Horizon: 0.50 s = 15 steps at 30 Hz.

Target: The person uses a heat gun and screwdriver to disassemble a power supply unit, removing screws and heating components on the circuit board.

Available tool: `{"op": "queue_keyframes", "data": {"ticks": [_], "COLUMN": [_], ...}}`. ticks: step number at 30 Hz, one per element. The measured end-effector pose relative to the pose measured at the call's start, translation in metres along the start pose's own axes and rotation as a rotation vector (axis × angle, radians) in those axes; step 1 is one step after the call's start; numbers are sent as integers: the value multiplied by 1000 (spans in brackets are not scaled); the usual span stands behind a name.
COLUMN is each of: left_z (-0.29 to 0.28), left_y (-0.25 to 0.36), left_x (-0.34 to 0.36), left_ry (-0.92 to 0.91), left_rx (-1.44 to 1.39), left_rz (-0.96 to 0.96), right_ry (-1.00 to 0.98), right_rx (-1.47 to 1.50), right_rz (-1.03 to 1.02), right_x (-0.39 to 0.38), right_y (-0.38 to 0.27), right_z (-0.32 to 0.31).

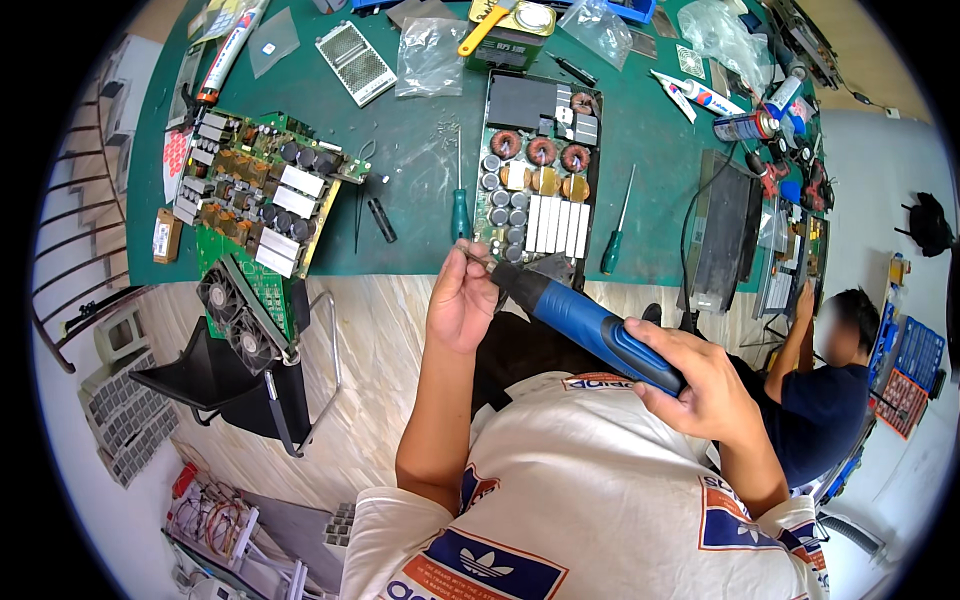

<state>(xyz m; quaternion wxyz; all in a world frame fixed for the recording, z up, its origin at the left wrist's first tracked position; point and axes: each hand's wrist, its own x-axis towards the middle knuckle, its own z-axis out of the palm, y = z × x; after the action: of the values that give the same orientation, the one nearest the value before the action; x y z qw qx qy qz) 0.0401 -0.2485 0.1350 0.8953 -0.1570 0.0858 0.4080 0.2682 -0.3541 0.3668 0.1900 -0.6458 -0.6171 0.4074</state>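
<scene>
My right hand [705,385] is wrapped round the rear of a blue and black electric screwdriver [585,325], which points up and to the left. At the end of its thin bit, the fingertips of my left hand [463,305] are pinched together; whatever is between them is too small to make out. Just beyond lies an open power supply unit [540,180] with copper coils, capacitors and white heat sinks. A green-handled screwdriver [460,205] rests along its left side, and a second green-handled screwdriver [612,245] lies to its right.
On the green-topped table [400,200], another circuit board assembly [265,190] with fans [240,320] overhangs the front edge at left. A perforated metal cover [356,63], plastic bags [430,55] and a green tin [505,45] stand at the back. A co-worker [825,385] sits at right.
</scene>
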Motion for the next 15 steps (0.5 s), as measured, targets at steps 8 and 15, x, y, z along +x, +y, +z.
{"op": "queue_keyframes", "data": {"ticks": [8,15], "left_z": [-15,-25], "left_y": [-6,-36], "left_x": [-7,-9], "left_ry": [107,365], "left_rx": [161,261], "left_rz": [74,30], "right_ry": [-57,-236], "right_rx": [-54,-404], "right_rz": [25,84], "right_x": [5,7], "right_y": [1,3], "right_z": [2,-12]}}
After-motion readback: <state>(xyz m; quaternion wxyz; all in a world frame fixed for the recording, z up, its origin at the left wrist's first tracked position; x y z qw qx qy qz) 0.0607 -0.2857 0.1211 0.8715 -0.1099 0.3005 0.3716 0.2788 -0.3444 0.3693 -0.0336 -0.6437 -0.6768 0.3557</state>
